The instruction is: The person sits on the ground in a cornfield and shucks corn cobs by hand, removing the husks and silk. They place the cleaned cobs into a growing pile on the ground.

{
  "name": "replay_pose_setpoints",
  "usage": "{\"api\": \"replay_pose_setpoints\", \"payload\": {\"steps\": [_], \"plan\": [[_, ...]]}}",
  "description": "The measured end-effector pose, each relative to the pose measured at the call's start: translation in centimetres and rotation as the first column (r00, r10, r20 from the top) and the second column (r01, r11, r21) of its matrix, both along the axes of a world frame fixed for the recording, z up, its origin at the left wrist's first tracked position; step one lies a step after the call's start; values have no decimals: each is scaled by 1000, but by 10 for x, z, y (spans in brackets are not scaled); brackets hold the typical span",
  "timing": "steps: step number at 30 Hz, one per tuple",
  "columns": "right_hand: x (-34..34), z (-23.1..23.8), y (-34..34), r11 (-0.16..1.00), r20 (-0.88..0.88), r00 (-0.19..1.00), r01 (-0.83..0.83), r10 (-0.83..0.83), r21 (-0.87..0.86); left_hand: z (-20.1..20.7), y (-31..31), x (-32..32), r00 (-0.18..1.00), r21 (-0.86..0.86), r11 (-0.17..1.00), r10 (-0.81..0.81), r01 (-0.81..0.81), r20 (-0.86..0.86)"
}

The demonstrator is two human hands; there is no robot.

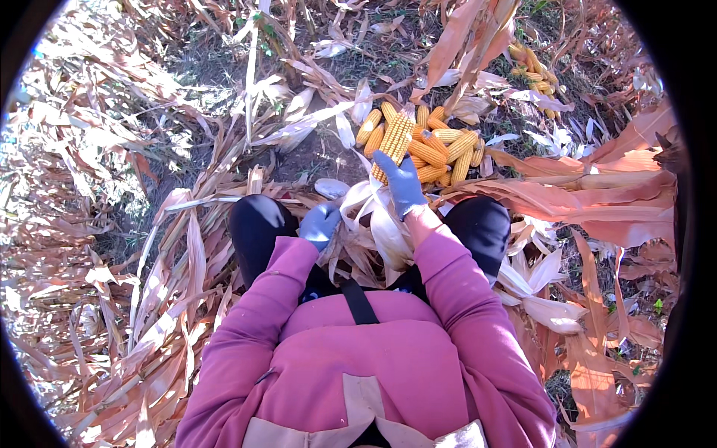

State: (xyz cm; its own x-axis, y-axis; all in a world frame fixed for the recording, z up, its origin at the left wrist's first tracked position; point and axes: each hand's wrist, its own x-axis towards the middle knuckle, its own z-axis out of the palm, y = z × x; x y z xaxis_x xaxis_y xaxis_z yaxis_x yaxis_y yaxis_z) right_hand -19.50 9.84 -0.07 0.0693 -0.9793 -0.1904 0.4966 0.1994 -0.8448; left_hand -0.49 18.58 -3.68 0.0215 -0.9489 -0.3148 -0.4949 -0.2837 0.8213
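Note:
A bare yellow corn cob [394, 143] is in my right hand [404, 184], gloved in blue-grey, with the thumb and fingers round its lower part. Pale peeled husks [385, 228] hang below the cob between my knees. My left hand [320, 225], in a matching glove, is closed at the edge of these husks by my left knee; its fingertips are partly hidden. Just beyond the held cob lies a pile of husked corn cobs [441, 153] on the ground.
Farther off at the right lies a second heap of corn cobs [535, 71]. Dry corn leaves and stalks [168, 287] cover much of the ground at the left. Broad dry leaves [582, 196] stretch across the right side. Loose husks [549, 299] lie beside my right knee.

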Motion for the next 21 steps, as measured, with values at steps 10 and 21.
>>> {"api": "replay_pose_setpoints", "payload": {"steps": [10, 21], "plan": [[12, 6, 17, 987, -422, 897, -156, 127, -35, 88, -24, -18, 979, -509, 859, 51, 58, 199], [11, 4, 15, 994, -341, 935, -107, 96, -15, 30, -11, -29, 901, -135, 932, -277, 337, 334]]}}
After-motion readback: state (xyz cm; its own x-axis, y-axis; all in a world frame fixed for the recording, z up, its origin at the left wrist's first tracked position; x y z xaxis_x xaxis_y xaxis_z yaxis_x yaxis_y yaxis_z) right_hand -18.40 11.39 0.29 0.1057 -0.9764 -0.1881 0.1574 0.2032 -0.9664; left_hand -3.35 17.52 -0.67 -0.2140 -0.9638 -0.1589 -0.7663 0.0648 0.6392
